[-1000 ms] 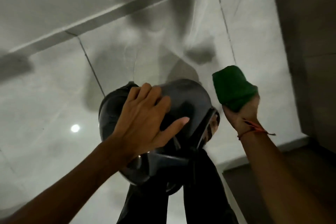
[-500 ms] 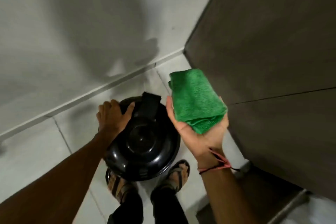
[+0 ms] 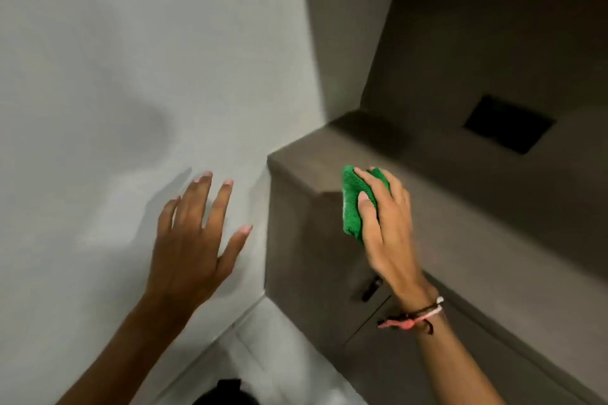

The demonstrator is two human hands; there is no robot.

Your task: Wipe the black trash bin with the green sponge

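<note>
Beside the grey wall and the brown surface, only a sliver of the black bin showed at the bottom edge, so the spread, empty left hand and right hand gripping the green sponge risked wiping blind and missing it.

We see a nubby, looped-pile green sponge (cloth-like), a smooth matt grey-brown cabinet, and a matt pale wall.
</note>
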